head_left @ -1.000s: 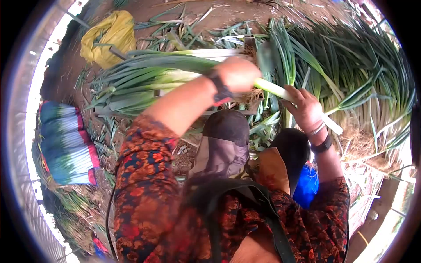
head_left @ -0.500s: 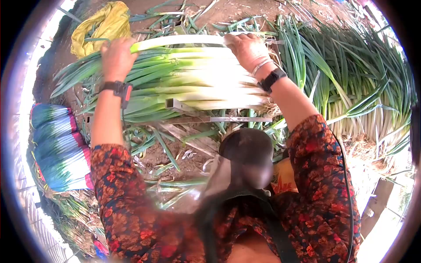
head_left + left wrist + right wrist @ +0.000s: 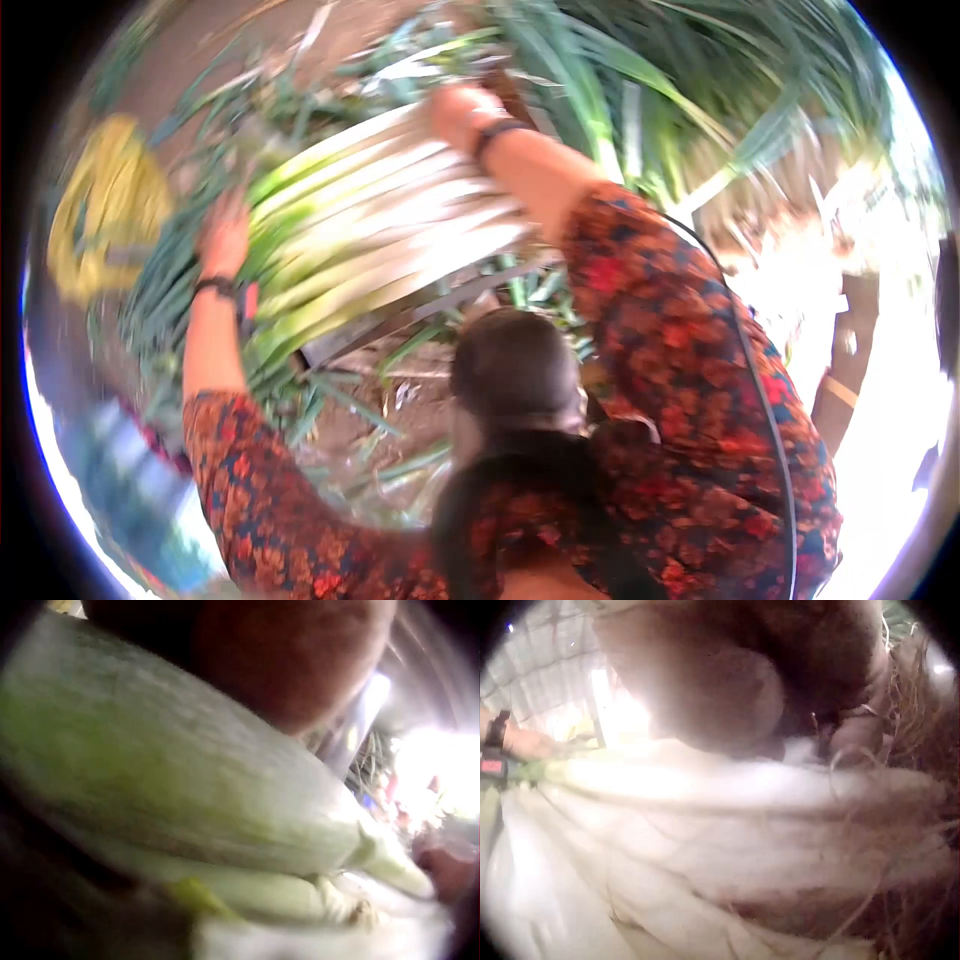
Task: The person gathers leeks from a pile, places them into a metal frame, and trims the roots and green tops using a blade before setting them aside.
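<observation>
Thick leeks [image 3: 375, 215] lie side by side in a bundle in the head view, white ends to the right and green leaves to the left. My left hand [image 3: 225, 235] rests on the leaf side, its fingers stretched out, though blurred. At the far right corner of the bundle, my right hand [image 3: 465, 112] grips the white end of the outermost leek. In the right wrist view its fingers bend over a white stem [image 3: 780, 780], with roots alongside. A pale green stem [image 3: 180, 765] fills the left wrist view below part of the hand.
A yellow sack [image 3: 115, 205] lies at the far left. Uncut leeks with long leaves [image 3: 800, 70] are heaped at the upper right. A metal bar [image 3: 400, 315] runs along the bundle's near side, and loose leaves [image 3: 370, 405] litter the ground below.
The leek that both hands carried now lies along the bundle's far edge. The head view has turned and blurred; my left hand has shifted onto the leaves, with my right at the root end.
</observation>
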Demonstrator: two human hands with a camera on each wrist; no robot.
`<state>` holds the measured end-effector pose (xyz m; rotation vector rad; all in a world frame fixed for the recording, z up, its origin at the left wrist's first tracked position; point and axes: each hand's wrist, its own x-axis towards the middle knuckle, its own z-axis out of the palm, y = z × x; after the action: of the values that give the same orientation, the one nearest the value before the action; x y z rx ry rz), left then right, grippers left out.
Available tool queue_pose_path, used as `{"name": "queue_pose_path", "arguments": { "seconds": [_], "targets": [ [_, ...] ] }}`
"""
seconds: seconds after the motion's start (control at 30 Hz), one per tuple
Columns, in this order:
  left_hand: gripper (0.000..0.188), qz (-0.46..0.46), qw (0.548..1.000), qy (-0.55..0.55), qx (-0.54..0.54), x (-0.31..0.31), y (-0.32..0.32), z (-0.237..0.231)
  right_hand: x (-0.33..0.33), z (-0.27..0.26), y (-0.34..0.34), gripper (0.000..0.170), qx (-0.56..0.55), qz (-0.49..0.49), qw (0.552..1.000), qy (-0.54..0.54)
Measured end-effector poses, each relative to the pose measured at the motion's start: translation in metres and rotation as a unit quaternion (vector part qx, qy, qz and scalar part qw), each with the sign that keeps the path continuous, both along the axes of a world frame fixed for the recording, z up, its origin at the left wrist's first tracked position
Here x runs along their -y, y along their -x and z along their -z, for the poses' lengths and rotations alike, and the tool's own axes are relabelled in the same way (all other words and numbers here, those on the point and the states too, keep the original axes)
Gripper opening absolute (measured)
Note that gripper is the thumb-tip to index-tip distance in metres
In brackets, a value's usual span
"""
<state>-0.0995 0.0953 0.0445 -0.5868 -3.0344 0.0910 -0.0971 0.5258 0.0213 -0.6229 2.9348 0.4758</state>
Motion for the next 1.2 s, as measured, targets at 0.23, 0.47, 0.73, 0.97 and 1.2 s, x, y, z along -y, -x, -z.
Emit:
{"name": "queue_pose_path", "arguments": {
  "seconds": [0.23, 0.47, 0.73, 0.97, 1.2],
  "targets": [
    [0.048, -0.150, 0.982, 0.082, 0.079, -0.019, -0.012, -0.016, -0.088, -0.106, -0.077, 0.044, -0.031, 0.121, 0.816, 0.565],
    [0.055, -0.249, 0.931, 0.239, 0.118, -0.102, -0.043, -0.092, -0.351, 0.017, -0.219, 0.046, -0.190, 0.551, 0.692, 0.426],
    [0.032, -0.034, 0.964, 0.122, -0.235, -0.200, -0.044, -0.190, -0.431, 0.159, -0.264, 0.067, -0.120, 0.675, 0.373, 0.625],
    [0.039, 0.286, 0.933, -0.052, -0.212, -0.417, -0.082, -0.202, -0.376, 0.111, -0.258, 0.038, -0.243, 0.387, 0.319, 0.830],
    [0.039, 0.482, 0.817, -0.107, -0.298, -0.543, -0.163, -0.150, -0.292, -0.031, -0.273, 0.051, -0.062, 0.246, 0.492, 0.833]
  ]
}}
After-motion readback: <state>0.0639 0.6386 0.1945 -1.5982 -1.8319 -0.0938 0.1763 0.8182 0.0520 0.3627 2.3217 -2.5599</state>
